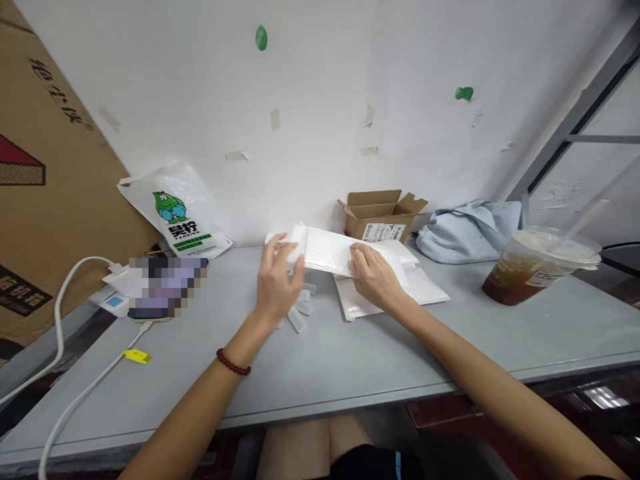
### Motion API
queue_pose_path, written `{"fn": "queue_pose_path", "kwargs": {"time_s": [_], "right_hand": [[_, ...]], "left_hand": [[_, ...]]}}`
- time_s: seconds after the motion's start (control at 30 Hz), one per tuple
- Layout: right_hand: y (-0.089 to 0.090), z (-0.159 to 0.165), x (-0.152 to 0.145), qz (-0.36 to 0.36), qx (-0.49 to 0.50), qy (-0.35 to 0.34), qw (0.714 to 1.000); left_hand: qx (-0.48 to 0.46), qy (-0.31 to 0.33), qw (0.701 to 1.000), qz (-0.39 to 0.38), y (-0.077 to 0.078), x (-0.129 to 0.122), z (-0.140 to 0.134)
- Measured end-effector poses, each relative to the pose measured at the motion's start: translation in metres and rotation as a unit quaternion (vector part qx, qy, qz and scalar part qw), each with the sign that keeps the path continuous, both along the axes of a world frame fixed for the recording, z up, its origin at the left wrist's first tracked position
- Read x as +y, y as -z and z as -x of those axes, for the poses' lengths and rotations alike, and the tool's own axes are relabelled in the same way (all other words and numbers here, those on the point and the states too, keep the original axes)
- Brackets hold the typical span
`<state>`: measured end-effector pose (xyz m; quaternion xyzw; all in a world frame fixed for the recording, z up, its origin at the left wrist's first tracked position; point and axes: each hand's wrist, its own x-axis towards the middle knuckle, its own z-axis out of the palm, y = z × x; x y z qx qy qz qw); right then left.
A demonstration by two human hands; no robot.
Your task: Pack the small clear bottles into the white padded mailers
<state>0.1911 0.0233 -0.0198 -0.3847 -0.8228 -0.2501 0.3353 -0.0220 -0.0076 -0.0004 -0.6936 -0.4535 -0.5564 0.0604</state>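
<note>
Both hands hold a white bubble mailer a little above the grey table. My left hand is at its left end, where the flap shows, with fingers and thumb bent around that end. My right hand grips the mailer nearer its right end, thumb on top. Under and behind my right hand lie more white mailers, partly covered by it. Several small translucent plastic pieces lie loose on the table just right of my left hand; some are hidden behind it.
An open cardboard box stands against the wall, beside a light blue cloth bag. A lidded drink cup is on the right. On the left are a white plastic bag, a blurred-out phone, white cables and a large carton.
</note>
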Motion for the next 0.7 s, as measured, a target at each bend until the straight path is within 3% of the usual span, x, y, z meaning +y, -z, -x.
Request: {"fn": "queue_pose_path", "kwargs": {"time_s": [0.07, 0.1, 0.2, 0.23, 0.3, 0.5, 0.7], "right_hand": [[0.001, 0.000, 0.002, -0.005, -0.003, -0.019, 1.000], [0.003, 0.000, 0.003, -0.005, -0.003, -0.027, 1.000], [0.007, 0.004, 0.001, 0.005, -0.005, -0.047, 0.999], [0.007, 0.005, -0.001, 0.013, -0.014, -0.050, 0.999], [0.006, 0.008, -0.007, 0.035, -0.051, -0.059, 0.996], [-0.001, 0.012, -0.022, 0.111, -0.087, -0.066, 0.988], [-0.001, 0.007, -0.018, 0.099, -0.052, -0.059, 0.992]], "left_hand": [[-0.106, 0.002, 0.991, 0.081, -0.007, 0.008, 0.014], [-0.158, 0.034, 0.975, 0.150, -0.009, 0.011, 0.020], [-0.280, 0.168, 0.880, 0.346, -0.010, 0.015, 0.028], [-0.301, 0.198, 0.851, 0.381, -0.010, 0.015, 0.027], [-0.318, 0.225, 0.826, 0.408, -0.008, 0.012, 0.021], [-0.257, 0.243, 0.831, 0.428, -0.009, -0.002, -0.003], [-0.222, 0.235, 0.848, 0.420, -0.010, -0.003, -0.004]]}}
